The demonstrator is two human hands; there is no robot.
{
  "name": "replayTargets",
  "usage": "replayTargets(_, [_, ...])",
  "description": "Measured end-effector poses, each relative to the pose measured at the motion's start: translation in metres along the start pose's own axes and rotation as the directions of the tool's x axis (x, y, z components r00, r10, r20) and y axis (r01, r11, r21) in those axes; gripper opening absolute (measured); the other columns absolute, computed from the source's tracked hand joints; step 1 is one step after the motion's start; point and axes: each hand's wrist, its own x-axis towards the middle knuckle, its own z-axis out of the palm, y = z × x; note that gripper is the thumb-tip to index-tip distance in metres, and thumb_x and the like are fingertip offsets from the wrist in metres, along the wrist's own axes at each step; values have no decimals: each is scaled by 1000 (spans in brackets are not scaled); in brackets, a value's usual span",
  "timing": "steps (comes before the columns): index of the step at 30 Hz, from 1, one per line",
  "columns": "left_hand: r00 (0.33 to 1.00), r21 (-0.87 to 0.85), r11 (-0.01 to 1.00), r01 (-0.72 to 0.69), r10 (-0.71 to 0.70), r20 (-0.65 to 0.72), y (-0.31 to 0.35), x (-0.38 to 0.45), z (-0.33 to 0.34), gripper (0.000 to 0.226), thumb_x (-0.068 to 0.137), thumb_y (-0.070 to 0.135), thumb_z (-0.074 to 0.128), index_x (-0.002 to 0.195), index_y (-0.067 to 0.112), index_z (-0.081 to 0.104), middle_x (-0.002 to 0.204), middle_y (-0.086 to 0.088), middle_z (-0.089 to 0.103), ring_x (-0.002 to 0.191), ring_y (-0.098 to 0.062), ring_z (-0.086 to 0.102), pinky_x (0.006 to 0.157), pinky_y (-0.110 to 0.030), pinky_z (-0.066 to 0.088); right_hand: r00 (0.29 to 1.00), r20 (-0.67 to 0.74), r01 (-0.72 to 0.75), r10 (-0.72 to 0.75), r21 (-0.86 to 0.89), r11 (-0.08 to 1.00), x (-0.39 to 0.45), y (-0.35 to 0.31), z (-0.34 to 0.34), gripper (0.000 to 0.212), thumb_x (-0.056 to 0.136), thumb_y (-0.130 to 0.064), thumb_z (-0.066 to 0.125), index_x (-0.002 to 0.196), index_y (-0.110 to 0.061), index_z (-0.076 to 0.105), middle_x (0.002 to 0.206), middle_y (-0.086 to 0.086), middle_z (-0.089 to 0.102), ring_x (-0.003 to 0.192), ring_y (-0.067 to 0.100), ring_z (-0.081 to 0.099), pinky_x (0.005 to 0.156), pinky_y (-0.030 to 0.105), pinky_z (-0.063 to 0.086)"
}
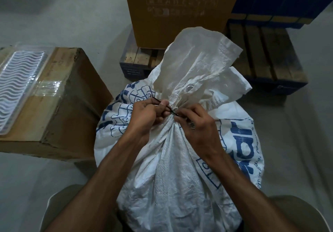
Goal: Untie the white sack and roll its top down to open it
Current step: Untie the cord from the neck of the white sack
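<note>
Both hands, left hand point(144, 116) and right hand point(196, 123), pinched dark tie point(173, 113) at white sack point(171, 159) neck; hard tug risked tightening knot, toppling sack.

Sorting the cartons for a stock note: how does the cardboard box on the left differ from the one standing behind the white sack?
The left cardboard box lies low, and a clear plastic tray rests on its top; the rear cardboard box stands taller, on a wooden pallet. The left box shows clear tape and scuffed edges; the rear box shows rows of pale handling symbols. Both are brown and closed.
</note>
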Motion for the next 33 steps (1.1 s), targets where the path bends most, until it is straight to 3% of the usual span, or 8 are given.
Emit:
replayTargets(5, [985, 192, 968, -160, 145, 93, 2, -4, 0, 13, 99, 4, 64, 97, -3, 75, 82, -17, 73, 68, -14, 63, 61, -20, 52, 999, 35, -20, 21, -42, 999, 0, 1, 11, 11, 96, -16, 68, 101, -7, 73, 99, 3, 62, 73, 19, 62, 63, 41, 57])
replayTargets(9, [959, 362, 894, -266, 207, 195, 8, -2, -7, 24, 94, -11, 57, 104, 2, 75, 92, -17, 78, 82, -24, 73, 79, -32, 60, 990, 50, -132, 129, 41, 990, 4, 1, 14, 6, 93, -13, 70, 94, -6, 69, 98, 2, 59, 72, 11, 57, 66, 32, 54])
replayTargets(11, [941, 496, 801, -334, 260, 214, 6, 1, -11, 38, 86, -14, 53, 107, 9, 75, 91, -9, 78, 88, -21, 74, 82, -35, 59, 987, 65, -150, 146, 72, 986, 4, 0, 13, 6, 94, -12, 69, 94, -6, 68, 98, 2, 58, 74, 8, 55, 68, 24, 52])
replayTargets(14, [875, 694, 542, -474, 381, 299, -1, 3, -13, 26, 88, 2, 61, 102, 19, 74, 91, 8, 75, 86, -2, 70, 81, -24, 59, 983, 94, -167, 158, 102, 981, 5, 0, 12, 6, 95, -11, 69, 95, -6, 67, 98, 1, 57, 77, 7, 54, 71, 15, 49])
replayTargets(15, [857, 708, 497, -502, 396, 329, -3, 5, -13, 21, 88, 6, 64, 101, 20, 74, 91, 10, 74, 85, 0, 69, 82, -23, 59, 982, 101, -169, 158, 107, 980, 5, 1, 12, 6, 95, -11, 68, 95, -5, 67, 99, 1, 57, 78, 7, 54, 72, 14, 49])
replayTargets(21, [808, 669, 458, -585, 408, 426, 0, 12, -17, 14, 80, 10, 74, 91, 17, 74, 81, 7, 74, 74, -8, 71, 73, -33, 62, 982, 117, -163, 151, 99, 982, 5, 5, 13, 5, 96, -10, 66, 96, -6, 65, 99, -1, 53, 78, 5, 51, 71, 13, 48])
replayTargets(28, [809, 671, 460, -581, 418, 414, -5, 20, -16, 7, 77, 15, 81, 83, 18, 78, 76, 8, 74, 71, -7, 71, 71, -36, 63, 976, 145, -181, 162, 131, 975, 4, 8, 12, 4, 98, -9, 62, 96, -5, 61, 100, 2, 52, 78, 8, 50, 68, 13, 43])
replayTargets(33, [784, 628, 474, -617, 437, 441, -6, 22, -18, 12, 78, 14, 82, 90, 17, 80, 82, 6, 75, 73, -13, 72, 69, -37, 62, 976, 138, -188, 166, 164, 968, 5, 11, 9, 4, 98, -7, 61, 95, -5, 59, 99, 3, 52, 81, 9, 50, 70, 12, 41])
